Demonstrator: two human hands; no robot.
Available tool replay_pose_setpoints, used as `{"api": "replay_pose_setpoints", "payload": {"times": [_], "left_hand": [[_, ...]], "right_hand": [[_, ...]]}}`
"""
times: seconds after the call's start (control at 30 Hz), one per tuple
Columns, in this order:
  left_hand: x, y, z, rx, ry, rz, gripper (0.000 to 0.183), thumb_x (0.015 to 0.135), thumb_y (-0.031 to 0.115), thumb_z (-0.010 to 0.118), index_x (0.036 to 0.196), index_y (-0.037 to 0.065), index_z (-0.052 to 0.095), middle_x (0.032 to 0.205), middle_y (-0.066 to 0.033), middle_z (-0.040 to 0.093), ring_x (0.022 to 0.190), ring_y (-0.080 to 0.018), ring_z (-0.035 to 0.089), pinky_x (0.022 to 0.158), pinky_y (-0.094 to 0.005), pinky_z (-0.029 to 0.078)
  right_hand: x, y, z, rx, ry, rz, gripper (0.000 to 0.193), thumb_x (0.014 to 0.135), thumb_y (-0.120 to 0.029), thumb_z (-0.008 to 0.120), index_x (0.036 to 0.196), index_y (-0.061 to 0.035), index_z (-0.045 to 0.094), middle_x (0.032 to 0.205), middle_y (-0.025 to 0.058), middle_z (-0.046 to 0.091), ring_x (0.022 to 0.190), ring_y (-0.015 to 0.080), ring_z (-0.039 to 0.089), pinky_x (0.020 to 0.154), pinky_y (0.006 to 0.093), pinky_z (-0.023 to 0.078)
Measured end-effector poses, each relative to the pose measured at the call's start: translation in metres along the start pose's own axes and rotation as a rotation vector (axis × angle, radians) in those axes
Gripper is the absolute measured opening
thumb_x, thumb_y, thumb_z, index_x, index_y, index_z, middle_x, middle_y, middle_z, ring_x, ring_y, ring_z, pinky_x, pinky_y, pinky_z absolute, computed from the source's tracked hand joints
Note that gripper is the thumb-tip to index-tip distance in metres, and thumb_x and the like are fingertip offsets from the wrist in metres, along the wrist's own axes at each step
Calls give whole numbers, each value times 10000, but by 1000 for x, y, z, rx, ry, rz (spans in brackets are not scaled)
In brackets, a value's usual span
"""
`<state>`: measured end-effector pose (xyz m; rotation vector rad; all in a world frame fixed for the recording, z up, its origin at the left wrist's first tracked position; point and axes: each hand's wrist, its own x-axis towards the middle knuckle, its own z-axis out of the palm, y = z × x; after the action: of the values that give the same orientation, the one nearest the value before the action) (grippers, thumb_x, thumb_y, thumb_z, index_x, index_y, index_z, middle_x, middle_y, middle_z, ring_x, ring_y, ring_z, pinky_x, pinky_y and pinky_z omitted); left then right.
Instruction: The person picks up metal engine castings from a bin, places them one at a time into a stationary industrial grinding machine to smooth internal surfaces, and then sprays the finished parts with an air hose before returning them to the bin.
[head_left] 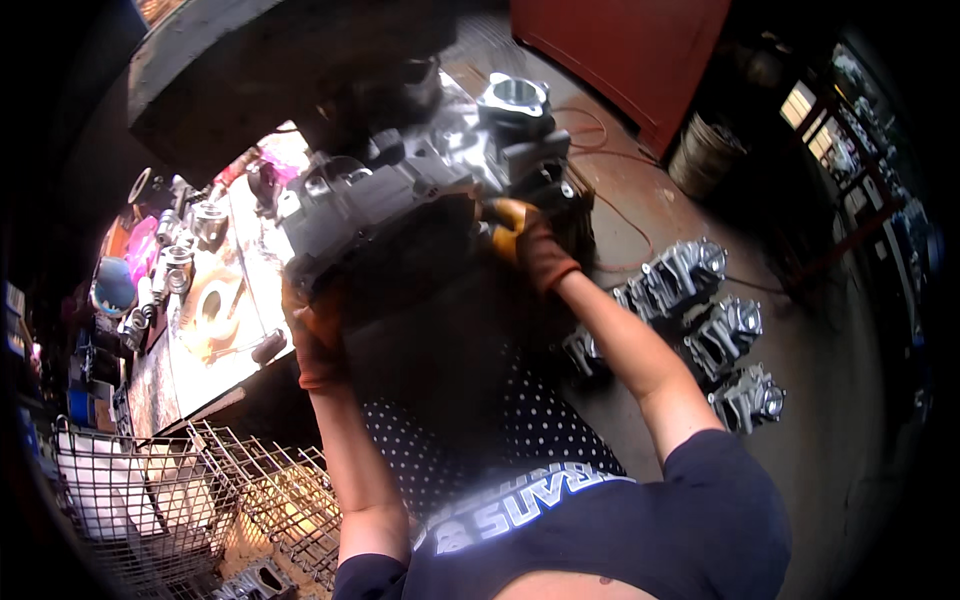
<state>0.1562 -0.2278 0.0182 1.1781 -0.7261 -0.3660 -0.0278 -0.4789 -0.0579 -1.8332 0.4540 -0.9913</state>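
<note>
A large grey metal casting (385,200), with ridges and openings along its top, is held in front of me between both gloved hands. My left hand (318,335), in an orange-brown glove, is closed around its left end; shadow hides part of the fingers. At the right end, my right hand (525,240) grips it in a glove with yellow-orange fingers. Just behind that end is a bright metal housing (515,110) with a round flanged opening facing up. Whether the two pieces touch I cannot tell. The casting's underside is dark.
Left, a brightly lit bench (180,385) carries several round metal parts (178,265) and a blue-rimmed container (112,285). Wire baskets (150,500) stand lower left. Several metal castings (725,335) sit on the right floor, near a bucket (705,155), orange hose (635,215) and red panel (625,55).
</note>
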Motion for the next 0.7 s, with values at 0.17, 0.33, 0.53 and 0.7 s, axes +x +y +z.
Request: {"api": "replay_pose_setpoints", "payload": {"times": [0.17, 0.33, 0.53, 0.7], "left_hand": [[-81, 23, 44, 779, -111, 361, 356, 820, 119, 619, 1132, -27, 531, 1044, -115, 590, 933, -198, 585, 817, -320, 465], [-112, 69, 172, 369, -511, 235, 422, 762, 74, 666, 1148, -11, 516, 1006, -83, 596, 925, -151, 569, 820, -270, 458], [-139, 5, 238, 566, -851, 904, 489, 521, 181, 681, 996, 106, 593, 905, -82, 595, 911, -281, 580, 923, -440, 431], [-139, -81, 228, 799, -943, 1119, 441, 687, 129, 593, 1125, 172, 557, 1025, -40, 589, 968, -227, 577, 930, -398, 436]], "right_hand": [[29, -113, -97, -71, -340, 328, 352, 913, -218, 543, 1219, -45, 526, 1078, 45, 606, 930, 98, 557, 784, 243, 470], [4, -133, -214, 335, -328, 729, 425, 874, -314, 572, 1215, -68, 511, 1236, 102, 535, 1111, 199, 520, 922, 333, 418], [-70, -141, -303, 264, -535, 551, 246, 837, -152, 611, 1057, -42, 602, 962, 39, 633, 820, 121, 619, 739, 285, 522], [-125, -108, -295, 437, -239, 980, 228, 829, -107, 624, 1053, -66, 600, 917, 27, 641, 836, 109, 621, 716, 284, 542]]}}
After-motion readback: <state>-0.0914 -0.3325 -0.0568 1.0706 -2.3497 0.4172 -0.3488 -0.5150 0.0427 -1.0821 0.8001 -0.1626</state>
